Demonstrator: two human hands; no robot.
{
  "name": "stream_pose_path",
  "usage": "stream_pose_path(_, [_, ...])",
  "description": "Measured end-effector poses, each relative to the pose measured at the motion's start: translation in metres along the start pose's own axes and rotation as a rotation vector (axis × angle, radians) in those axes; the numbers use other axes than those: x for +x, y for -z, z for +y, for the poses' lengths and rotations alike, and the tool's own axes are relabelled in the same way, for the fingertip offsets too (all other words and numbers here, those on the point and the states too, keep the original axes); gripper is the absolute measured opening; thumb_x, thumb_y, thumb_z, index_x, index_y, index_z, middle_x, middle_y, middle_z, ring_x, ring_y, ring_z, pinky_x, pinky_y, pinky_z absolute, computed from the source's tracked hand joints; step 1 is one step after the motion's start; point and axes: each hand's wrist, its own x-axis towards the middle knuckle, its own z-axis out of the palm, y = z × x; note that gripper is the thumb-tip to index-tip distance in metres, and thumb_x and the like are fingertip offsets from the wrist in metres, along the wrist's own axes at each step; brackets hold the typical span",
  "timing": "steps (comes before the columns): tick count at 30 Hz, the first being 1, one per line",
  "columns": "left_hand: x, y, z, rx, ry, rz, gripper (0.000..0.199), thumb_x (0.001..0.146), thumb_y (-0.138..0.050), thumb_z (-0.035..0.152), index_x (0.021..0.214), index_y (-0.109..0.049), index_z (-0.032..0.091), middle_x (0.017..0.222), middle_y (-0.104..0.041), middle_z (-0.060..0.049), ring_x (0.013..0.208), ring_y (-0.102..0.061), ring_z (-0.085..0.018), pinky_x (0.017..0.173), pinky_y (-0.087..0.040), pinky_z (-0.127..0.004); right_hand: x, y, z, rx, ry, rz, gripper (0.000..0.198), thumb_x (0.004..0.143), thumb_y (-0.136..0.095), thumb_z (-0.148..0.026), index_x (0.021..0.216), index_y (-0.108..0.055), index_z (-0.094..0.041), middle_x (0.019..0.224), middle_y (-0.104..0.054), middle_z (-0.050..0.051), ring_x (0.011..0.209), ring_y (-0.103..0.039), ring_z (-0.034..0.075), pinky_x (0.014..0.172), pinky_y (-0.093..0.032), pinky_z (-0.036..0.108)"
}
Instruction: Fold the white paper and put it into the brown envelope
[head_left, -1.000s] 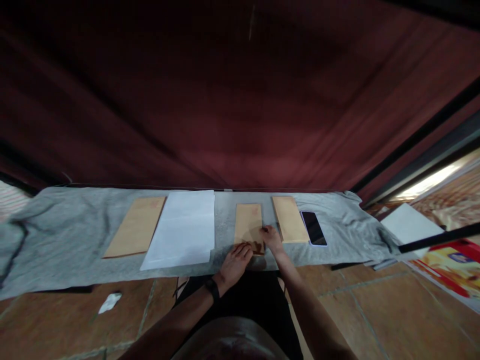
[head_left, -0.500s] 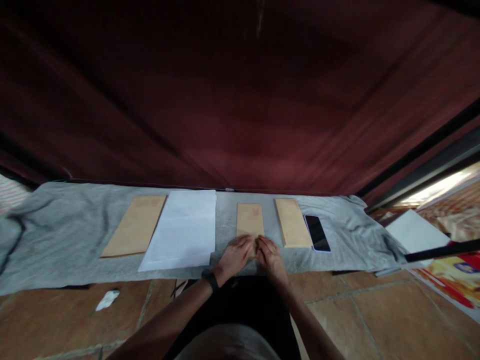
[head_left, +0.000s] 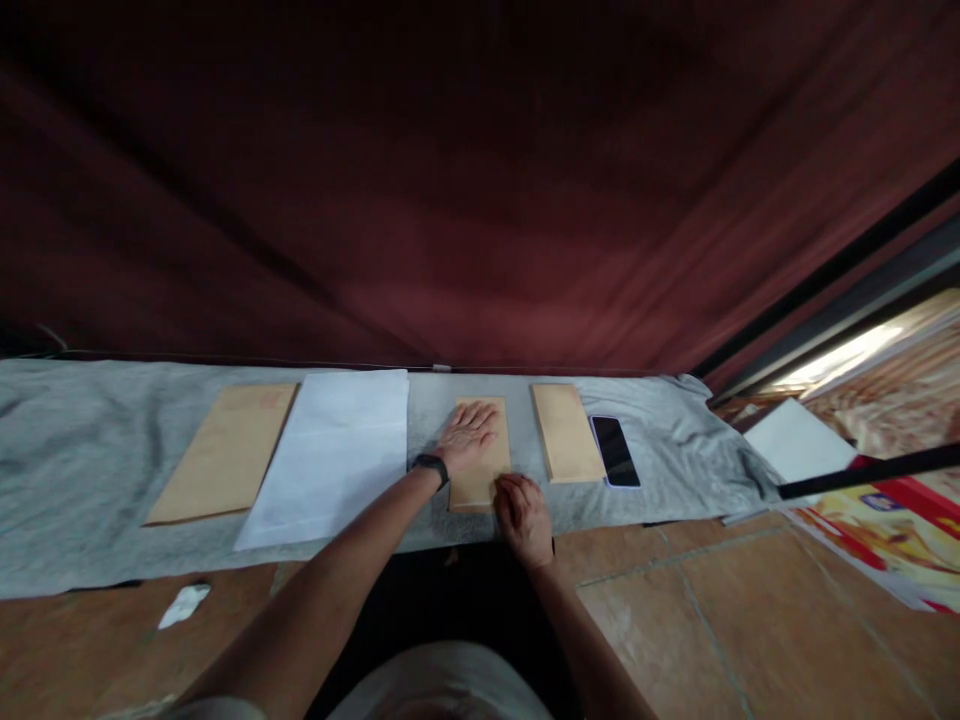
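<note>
A small brown paper envelope (head_left: 486,470) lies lengthwise on the grey cloth in front of me. My left hand (head_left: 469,437) rests flat on its upper part, fingers stretched out and pointing up and right. My right hand (head_left: 523,512) is closed, its fingers curled against the envelope's lower right edge; what they hold, if anything, is hidden. To the right lies a thick stack of similar brown envelopes (head_left: 568,432). Left of my hands are white paper sheets (head_left: 334,455) and, beyond them, a larger brown envelope (head_left: 229,450).
A phone (head_left: 616,452) lies right of the stack. The grey cloth (head_left: 675,450) covers the narrow surface, with a dark red sheet (head_left: 450,230) behind it. Below are a tiled floor (head_left: 720,600) and a crumpled white scrap (head_left: 184,606). A colourful printed box (head_left: 892,530) sits at right.
My left hand has left the envelope's bottom end and moved up, flattening onto its upper part. My right hand has shifted to the lower right edge. The view has turned slightly right.
</note>
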Motion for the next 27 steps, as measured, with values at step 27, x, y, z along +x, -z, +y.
stream_pose_path(27, [-0.133, 0.03, 0.059, -0.108, -0.108, -0.031, 0.043, 0.105, -0.036, 0.032, 0.142, -0.053, 0.019, 0.148, -0.056, -0.007, 0.139, -0.049, -0.017, 0.118, -0.038, -0.037, -0.007, 0.011, 0.009, 0.068, 0.082, -0.095, 0.028, 0.101, -0.052, -0.035, 0.124, -0.062, -0.022, 0.125, -0.068, 0.009, 0.12, -0.06, 0.023, 0.111, -0.044, 0.048])
